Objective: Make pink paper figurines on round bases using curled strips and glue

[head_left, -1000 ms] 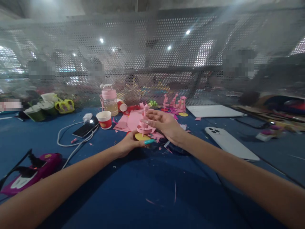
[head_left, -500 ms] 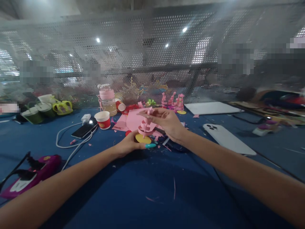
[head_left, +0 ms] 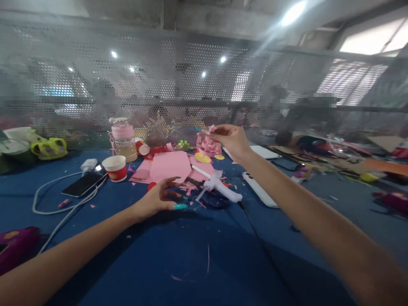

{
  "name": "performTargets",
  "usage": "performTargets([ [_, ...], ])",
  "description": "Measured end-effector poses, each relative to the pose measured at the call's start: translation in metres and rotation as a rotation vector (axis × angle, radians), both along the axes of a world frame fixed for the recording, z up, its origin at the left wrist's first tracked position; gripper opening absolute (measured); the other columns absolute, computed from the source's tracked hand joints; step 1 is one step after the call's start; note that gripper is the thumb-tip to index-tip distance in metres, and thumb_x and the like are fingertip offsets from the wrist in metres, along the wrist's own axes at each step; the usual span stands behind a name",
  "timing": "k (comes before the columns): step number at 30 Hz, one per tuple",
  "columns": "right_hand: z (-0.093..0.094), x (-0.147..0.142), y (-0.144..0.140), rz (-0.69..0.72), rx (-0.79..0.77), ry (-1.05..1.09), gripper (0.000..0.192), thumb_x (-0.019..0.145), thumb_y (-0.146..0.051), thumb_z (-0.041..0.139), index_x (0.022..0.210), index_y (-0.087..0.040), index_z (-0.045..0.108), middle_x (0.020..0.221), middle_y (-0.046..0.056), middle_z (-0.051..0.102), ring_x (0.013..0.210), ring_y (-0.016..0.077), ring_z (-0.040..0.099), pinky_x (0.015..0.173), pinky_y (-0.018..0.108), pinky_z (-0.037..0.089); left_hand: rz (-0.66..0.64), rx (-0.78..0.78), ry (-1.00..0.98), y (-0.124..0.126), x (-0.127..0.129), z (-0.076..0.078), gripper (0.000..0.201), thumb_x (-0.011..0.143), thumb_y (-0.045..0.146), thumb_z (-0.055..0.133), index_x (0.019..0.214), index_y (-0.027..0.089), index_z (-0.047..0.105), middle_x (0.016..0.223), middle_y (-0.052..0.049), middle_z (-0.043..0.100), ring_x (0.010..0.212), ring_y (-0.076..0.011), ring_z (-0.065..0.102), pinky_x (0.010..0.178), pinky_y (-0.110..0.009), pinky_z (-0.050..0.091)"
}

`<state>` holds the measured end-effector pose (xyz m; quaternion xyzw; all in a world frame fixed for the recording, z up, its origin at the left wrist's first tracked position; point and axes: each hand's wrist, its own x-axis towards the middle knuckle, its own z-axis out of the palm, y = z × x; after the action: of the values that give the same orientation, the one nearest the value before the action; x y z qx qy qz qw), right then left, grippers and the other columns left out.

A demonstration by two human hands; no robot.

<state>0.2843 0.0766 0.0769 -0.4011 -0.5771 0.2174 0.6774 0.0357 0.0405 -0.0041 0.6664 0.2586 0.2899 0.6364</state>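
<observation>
At the far middle of the blue table (head_left: 204, 255), your right hand (head_left: 231, 140) is stretched out with its fingertips pinched together on the top of a small tiered pink paper model (head_left: 208, 144). The model hangs upright below the pinch, its long axis vertical, just above a yellow paper disc (head_left: 202, 157) and beside other pink paper figures too blurred to separate. Your left hand (head_left: 159, 197) lies nearer to you and further left, fingers spread apart and holding nothing, its tips over paper scraps at the near edge of a flat pink paper sheet (head_left: 170, 165). The model is thus far and to the right of your left hand; only the right hand reaches it. Between the hands lies a white glue gun (head_left: 219, 189), nozzle pointing far-left. Further left stand a red-and-white paper cup (head_left: 114, 168) and a dark phone (head_left: 83, 183); a white phone (head_left: 259, 192) lies under your right forearm.
</observation>
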Motion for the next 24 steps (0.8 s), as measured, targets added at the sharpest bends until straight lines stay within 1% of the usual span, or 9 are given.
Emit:
performTargets([
  [1, 0.000, 0.013, 0.010, -0.106, -0.007, -0.049, 0.024, 0.048, -0.025, 0.075, 0.067, -0.016, 0.065, 0.066, 0.000, 0.067, 0.063, 0.0134, 0.061, 0.062, 0.028, 0.049, 0.007, 0.000, 0.009, 0.000, 0.000, 0.000, 0.074, 0.054, 0.016, 0.073, 0.119, 0.018, 0.036, 0.124, -0.014, 0.039, 0.090, -0.0175, 0.053, 0.075, -0.033, 0.044],
  [3, -0.005, 0.037, 0.030, -0.308, -0.097, -0.145, 0.022, 0.050, -0.025, 0.073, 0.068, -0.015, 0.065, 0.068, 0.002, 0.068, 0.063, 0.0140, 0.062, 0.061, 0.027, 0.049, 0.009, -0.004, 0.014, 0.001, -0.001, 0.000, 0.072, 0.054, 0.017, 0.073, 0.118, 0.018, 0.038, 0.121, -0.013, 0.042, 0.089, -0.0168, 0.054, 0.075, -0.033, 0.044],
  [5, -0.017, 0.056, 0.049, -0.367, -0.135, -0.157, 0.022, 0.048, -0.023, 0.073, 0.067, -0.013, 0.065, 0.066, 0.004, 0.067, 0.063, 0.0163, 0.062, 0.061, 0.029, 0.049, 0.009, -0.013, 0.014, 0.001, -0.001, 0.000, 0.070, 0.054, 0.016, 0.072, 0.116, 0.018, 0.039, 0.118, -0.012, 0.045, 0.087, -0.0161, 0.054, 0.075, -0.033, 0.044],
  [9, -0.046, 0.078, 0.075, -0.428, -0.194, -0.144, 0.022, 0.046, -0.026, 0.073, 0.061, -0.012, 0.063, 0.059, 0.005, 0.066, 0.058, 0.0188, 0.062, 0.055, 0.030, 0.048, 0.006, -0.030, 0.021, 0.000, -0.001, 0.000, 0.069, 0.054, 0.015, 0.073, 0.116, 0.018, 0.041, 0.114, -0.011, 0.047, 0.085, -0.0151, 0.055, 0.075, -0.032, 0.044],
  [12, -0.060, 0.085, 0.088, -0.450, -0.214, -0.146, 0.023, 0.044, -0.029, 0.073, 0.057, -0.013, 0.062, 0.059, 0.006, 0.066, 0.059, 0.0200, 0.062, 0.054, 0.030, 0.048, 0.005, -0.030, 0.032, -0.001, -0.001, 0.002, 0.066, 0.055, 0.015, 0.072, 0.115, 0.018, 0.042, 0.114, -0.011, 0.049, 0.083, -0.0143, 0.055, 0.074, -0.032, 0.045],
  [18, -0.075, 0.090, 0.100, -0.455, -0.227, -0.196, 0.020, 0.045, -0.028, 0.073, 0.057, -0.016, 0.063, 0.059, 0.005, 0.067, 0.061, 0.0218, 0.063, 0.054, 0.030, 0.048, 0.010, -0.064, 0.024, -0.001, 0.000, 0.002, 0.063, 0.054, 0.014, 0.072, 0.110, 0.018, 0.045, 0.110, -0.009, 0.050, 0.082, -0.0135, 0.055, 0.076, -0.032, 0.043],
  [24, -0.085, 0.096, 0.103, -0.446, -0.228, -0.211, 0.023, 0.050, -0.033, 0.070, 0.061, -0.014, 0.062, 0.065, 0.008, 0.068, 0.064, 0.0229, 0.064, 0.055, 0.031, 0.049, 0.014, -0.067, 0.033, -0.001, 0.000, 0.003, 0.061, 0.053, 0.017, 0.074, 0.107, 0.017, 0.046, 0.108, -0.009, 0.051, 0.080, -0.0130, 0.055, 0.074, -0.031, 0.043],
])
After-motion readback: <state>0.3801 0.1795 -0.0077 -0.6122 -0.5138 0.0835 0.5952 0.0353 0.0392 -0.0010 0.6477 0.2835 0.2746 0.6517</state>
